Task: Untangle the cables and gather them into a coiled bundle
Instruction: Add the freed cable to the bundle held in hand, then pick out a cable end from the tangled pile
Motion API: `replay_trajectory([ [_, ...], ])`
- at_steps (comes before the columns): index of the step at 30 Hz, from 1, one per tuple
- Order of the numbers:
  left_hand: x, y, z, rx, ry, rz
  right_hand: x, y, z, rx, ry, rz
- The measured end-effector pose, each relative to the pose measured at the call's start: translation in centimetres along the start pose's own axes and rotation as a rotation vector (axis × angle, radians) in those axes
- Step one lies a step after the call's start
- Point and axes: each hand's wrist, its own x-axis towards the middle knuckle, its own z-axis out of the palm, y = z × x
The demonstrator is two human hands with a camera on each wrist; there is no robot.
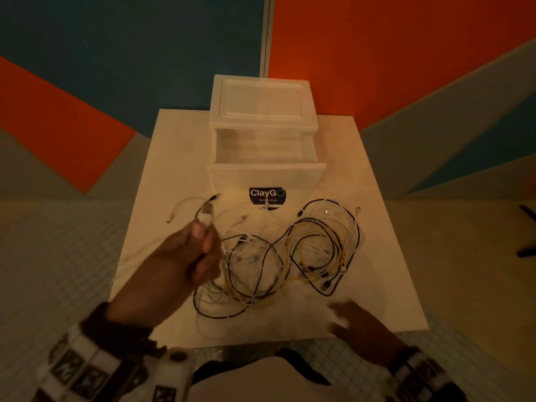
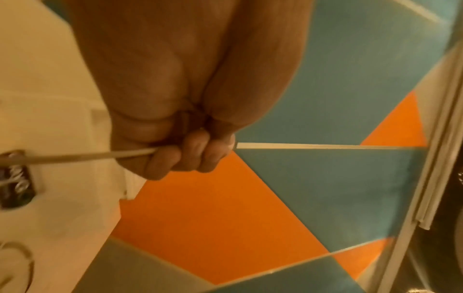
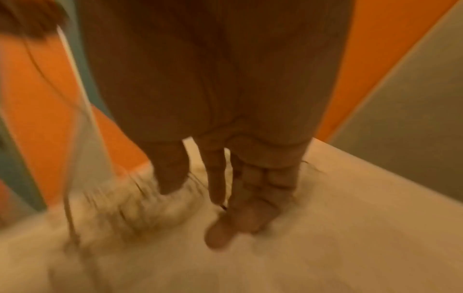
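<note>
A tangle of white, black and yellow cables (image 1: pixel 290 256) lies spread over the middle of the pale table (image 1: pixel 385 256). My left hand (image 1: pixel 200 250) is raised above the tangle's left side and grips a white cable (image 2: pixel 75 157), whose plug end (image 1: pixel 207 214) sticks up past my thumb. In the left wrist view my curled fingers (image 2: pixel 190 154) close round that white cable. My right hand (image 1: pixel 356 320) hovers low over the table's near right edge, fingers (image 3: pixel 240 198) spread and relaxed, holding nothing. The right wrist view is blurred.
A translucent plastic drawer box (image 1: pixel 262 123) stands at the back of the table with its drawer (image 1: pixel 266 169) pulled open toward me. A dark round sticker (image 1: pixel 267 195) lies in front of it. Orange, teal and grey wall panels (image 1: pixel 391 53) rise behind.
</note>
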Motion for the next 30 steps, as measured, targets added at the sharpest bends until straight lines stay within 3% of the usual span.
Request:
replay_trajectory([
  [3,0.4,-2.4,1.9,-0.081,-0.063,-0.048,3.1,-6.9,-0.8,0.164,0.022,-0.403],
  [6,0.9,-3.5,2.2,-0.101,-0.069,-0.012,4.4,-13.7,0.2,0.134,-0.166,-0.642],
  [10,1.0,-2.9,0.9,-0.129,-0.012,0.048,7.7,-13.0,3.6,0.020,-0.337,-0.548],
  [14,0.5,-2.1,-0.2,-0.175,0.024,0.100,10.6,-8.3,6.7,-0.468,-0.357,-0.519],
  [16,0.4,-1.8,-1.1,-0.186,0.035,0.114,10.8,-5.5,6.9,-0.373,-0.261,-0.427],
  [17,0.4,-1.7,-1.5,-0.188,0.037,0.116,10.7,-4.0,6.2,-0.240,-0.135,-0.380],
  [20,0.1,-2.0,-2.1,-0.175,0.073,0.094,12.0,1.7,2.7,0.102,0.583,-0.198],
  [21,0.0,-2.2,-2.0,-0.162,0.100,0.076,12.9,3.8,1.3,0.132,0.762,-0.066],
  [22,-0.2,-2.4,-2.0,-0.154,0.122,0.058,13.6,5.2,-0.3,0.125,0.847,0.084],
  [25,-0.4,-2.7,-1.8,-0.134,0.138,0.040,15.9,7.9,-3.3,0.111,0.788,0.412],
  [27,-0.3,-2.7,-2.0,-0.135,0.134,0.047,16.8,8.3,-4.0,0.143,0.748,0.453],
  [30,-0.2,-2.4,-2.6,-0.153,0.123,0.047,17.5,7.6,-3.7,0.126,0.788,0.395],
])
